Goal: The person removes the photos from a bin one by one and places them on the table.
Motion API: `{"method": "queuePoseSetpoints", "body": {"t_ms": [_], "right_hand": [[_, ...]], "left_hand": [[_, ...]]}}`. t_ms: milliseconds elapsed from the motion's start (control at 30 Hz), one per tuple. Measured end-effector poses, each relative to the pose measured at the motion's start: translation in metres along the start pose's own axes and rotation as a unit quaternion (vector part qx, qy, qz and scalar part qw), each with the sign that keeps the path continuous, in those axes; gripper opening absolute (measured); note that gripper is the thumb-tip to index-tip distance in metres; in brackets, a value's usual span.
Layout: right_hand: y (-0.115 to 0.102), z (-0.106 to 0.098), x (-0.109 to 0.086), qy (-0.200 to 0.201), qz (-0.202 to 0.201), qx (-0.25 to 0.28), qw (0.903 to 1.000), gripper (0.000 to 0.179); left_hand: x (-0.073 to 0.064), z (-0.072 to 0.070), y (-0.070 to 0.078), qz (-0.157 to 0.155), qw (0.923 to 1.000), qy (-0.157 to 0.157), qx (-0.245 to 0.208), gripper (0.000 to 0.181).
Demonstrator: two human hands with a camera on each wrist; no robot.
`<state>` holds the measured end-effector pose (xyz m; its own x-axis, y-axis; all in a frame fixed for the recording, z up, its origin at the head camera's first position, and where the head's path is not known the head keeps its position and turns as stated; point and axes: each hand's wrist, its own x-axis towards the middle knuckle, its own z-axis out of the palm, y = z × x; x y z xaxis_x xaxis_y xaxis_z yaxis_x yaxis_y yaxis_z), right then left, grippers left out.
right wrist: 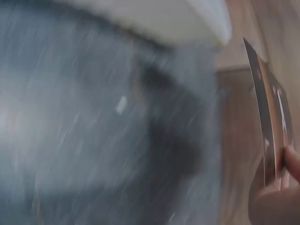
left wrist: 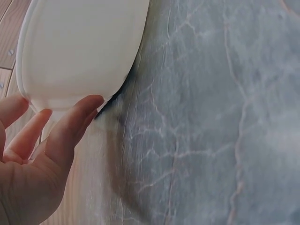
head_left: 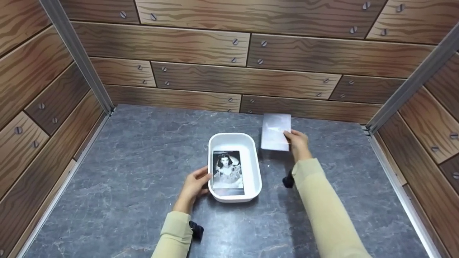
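Observation:
A white rectangular plastic tub [head_left: 253, 168] with rounded corners stands on the floor panel. Inside it, a black-and-white photo print [head_left: 229, 175] of a person lies face up toward the left, with a dark glossy strip showing along its lower edge. My left hand [head_left: 195, 184] grips the tub's left side; in the left wrist view its fingertips [left wrist: 93, 101] meet the tub wall [left wrist: 84, 51]. To the right of the tub, my right hand [head_left: 298, 143] pinches a few thin glossy cards [head_left: 275, 132] by their right edge. Edge-on in the right wrist view, these cards [right wrist: 262, 108] appear slightly apart.
Wood-patterned panels [head_left: 200, 77] wall the back and both sides, meeting at grey metal posts [head_left: 77, 53]. The ground is a dark grey marble-patterned surface [head_left: 143, 150]. A tiny white fleck [head_left: 268, 166] lies right of the tub. Each wrist carries a small black camera [head_left: 196, 230].

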<state>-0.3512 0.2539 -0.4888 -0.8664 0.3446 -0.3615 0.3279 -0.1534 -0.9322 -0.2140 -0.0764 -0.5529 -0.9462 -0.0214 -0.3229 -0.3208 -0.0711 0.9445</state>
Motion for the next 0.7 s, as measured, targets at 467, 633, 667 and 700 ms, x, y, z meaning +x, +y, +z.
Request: {"method": "queuePoseSetpoints", "body": {"t_ms": [467, 633, 667, 700], "right_hand": [[0.131, -0.039, 0.125, 0.032, -0.063, -0.131, 0.9889, 0.032], [0.08, -0.016, 0.029, 0.071, -0.128, -0.289, 0.9461, 0.027], [0.077, -0.014, 0.021, 0.077, -0.139, -0.3, 0.9407, 0.026], [0.075, -0.013, 0.016, 0.08, -0.145, -0.312, 0.9355, 0.026]], "left_hand": [[0.001, 0.0, -0.001, 0.001, 1.0, 0.0, 0.004, 0.047], [0.001, 0.001, -0.002, 0.004, 1.0, -0.004, 0.007, 0.047], [0.001, 0.001, -0.002, 0.006, 1.0, -0.005, 0.005, 0.047], [-0.002, 0.002, 0.002, 0.006, 1.0, -0.006, 0.004, 0.047]]}}
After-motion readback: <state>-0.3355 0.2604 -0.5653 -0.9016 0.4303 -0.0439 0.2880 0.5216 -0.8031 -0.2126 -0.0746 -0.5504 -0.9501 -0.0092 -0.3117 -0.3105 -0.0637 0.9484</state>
